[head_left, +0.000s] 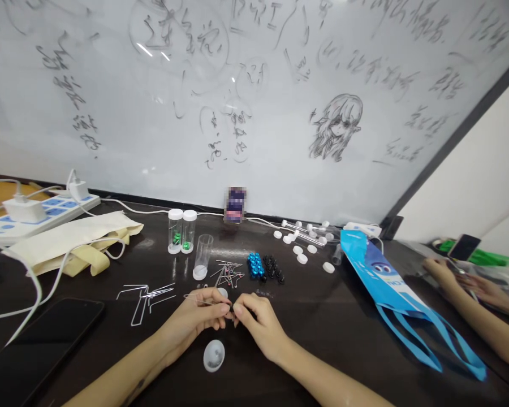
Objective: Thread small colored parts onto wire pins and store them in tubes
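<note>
My left hand [207, 311] is closed, with a thin bent metal wire [195, 299] lying between its thumb and fingers. Against it, my right hand [261, 325] pinches a small dark piece, mostly hidden by the fingertips. Just below the hands sits a small translucent cup [214, 356] with tiny dark bits in it. A white cap [223, 293] shows partly behind my left fingers. Beyond the hands lie a pile of thin pins [228, 273], blue metallic beads [255, 264] and black beads [273, 268]. An uncapped clear tube [204, 254] stands upright on a white base.
Two capped tubes [182, 232] hold green pieces. Bent wires [146, 297] lie left, near a black phone [46, 345]. White caps [302, 258] and thin tubes are scattered back right. A blue bag [390, 288] lies right; beyond it are another person's hands [458, 277]. A power strip [59, 209] sits back left.
</note>
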Available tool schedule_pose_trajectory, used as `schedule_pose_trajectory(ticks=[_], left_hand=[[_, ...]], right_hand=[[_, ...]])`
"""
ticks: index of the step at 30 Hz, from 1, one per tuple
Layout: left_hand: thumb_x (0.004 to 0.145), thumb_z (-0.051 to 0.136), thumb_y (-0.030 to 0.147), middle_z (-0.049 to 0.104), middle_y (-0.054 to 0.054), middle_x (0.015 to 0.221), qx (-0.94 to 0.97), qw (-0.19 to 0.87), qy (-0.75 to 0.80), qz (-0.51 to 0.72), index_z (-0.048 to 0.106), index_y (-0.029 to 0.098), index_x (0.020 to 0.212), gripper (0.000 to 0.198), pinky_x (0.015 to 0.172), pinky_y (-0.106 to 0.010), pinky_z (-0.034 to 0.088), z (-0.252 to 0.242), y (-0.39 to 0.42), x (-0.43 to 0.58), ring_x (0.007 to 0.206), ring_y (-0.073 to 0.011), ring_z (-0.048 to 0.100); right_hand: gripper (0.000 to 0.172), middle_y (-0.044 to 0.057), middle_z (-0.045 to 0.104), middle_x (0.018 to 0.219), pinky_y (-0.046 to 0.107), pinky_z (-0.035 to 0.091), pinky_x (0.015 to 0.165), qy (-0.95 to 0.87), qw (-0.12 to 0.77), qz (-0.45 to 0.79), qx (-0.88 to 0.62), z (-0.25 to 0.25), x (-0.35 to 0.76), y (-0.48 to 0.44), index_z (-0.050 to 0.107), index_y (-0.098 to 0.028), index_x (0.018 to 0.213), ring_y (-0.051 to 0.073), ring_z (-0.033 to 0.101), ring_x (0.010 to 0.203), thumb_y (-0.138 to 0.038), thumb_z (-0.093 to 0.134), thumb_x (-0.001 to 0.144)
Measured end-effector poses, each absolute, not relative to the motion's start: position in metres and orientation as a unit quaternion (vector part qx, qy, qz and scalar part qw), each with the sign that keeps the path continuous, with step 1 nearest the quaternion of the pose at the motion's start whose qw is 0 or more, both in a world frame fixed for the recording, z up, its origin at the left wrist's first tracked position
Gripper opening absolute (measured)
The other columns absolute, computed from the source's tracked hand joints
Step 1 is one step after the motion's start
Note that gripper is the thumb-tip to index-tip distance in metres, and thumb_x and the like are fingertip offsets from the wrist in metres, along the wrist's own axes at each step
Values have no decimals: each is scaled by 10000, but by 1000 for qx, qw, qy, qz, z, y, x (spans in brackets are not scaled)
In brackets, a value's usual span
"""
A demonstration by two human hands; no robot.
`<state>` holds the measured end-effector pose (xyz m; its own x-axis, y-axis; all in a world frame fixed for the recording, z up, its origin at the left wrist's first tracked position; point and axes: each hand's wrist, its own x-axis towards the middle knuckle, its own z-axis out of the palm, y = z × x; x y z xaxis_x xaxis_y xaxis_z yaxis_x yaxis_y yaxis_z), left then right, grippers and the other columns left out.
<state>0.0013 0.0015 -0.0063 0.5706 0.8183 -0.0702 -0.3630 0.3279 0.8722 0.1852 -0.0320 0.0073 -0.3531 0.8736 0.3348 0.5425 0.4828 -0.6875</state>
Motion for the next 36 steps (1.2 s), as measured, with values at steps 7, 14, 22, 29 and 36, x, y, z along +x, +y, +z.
schedule_pose_trajectory(ticks=[7, 14, 22, 29, 36], left_hand=[[696, 789, 255, 661, -26, 665, 431, 772, 270, 381, 692, 132, 763, 171, 532, -183, 417, -4, 0, 1, 543, -84, 546], [693, 790, 249, 684, -47, 705, 436, 768, 270, 383, 686, 129, 775, 178, 542, -190, 418, -4, 0, 1, 561, -90, 554], [699, 787, 249, 628, -7, 620, 423, 772, 268, 392, 676, 133, 718, 162, 521, -173, 403, -3, 1, 1, 532, -76, 528], [713, 776, 247, 654, -20, 668, 419, 777, 268, 386, 662, 131, 711, 163, 526, -173, 406, -5, 1, 0, 545, -73, 536], [742, 757, 233, 683, -29, 693, 407, 779, 261, 399, 662, 134, 746, 137, 546, -168, 416, -6, 3, -1, 572, -75, 560]], right_hand=[[226, -15, 563, 727, 245, 392, 655, -775, 381, 237, -445, 6, 185, -33, 538, -189, 862, 140, 524, 679, -403, 514, 927], [366, -21, 586, 685, 269, 369, 738, -792, 334, 226, -458, 7, 184, -31, 536, -177, 690, 125, 543, 666, -337, 408, 994], [115, -22, 521, 737, 237, 391, 624, -776, 391, 223, -441, 4, 183, -31, 532, -193, 821, 123, 495, 646, -276, 598, 866], [136, -28, 526, 712, 240, 384, 631, -772, 392, 223, -447, 4, 185, -31, 581, -189, 833, 122, 495, 640, -306, 646, 862], [140, -4, 582, 749, 243, 424, 642, -766, 404, 228, -444, 8, 185, -31, 643, -190, 909, 137, 545, 665, -319, 590, 905]])
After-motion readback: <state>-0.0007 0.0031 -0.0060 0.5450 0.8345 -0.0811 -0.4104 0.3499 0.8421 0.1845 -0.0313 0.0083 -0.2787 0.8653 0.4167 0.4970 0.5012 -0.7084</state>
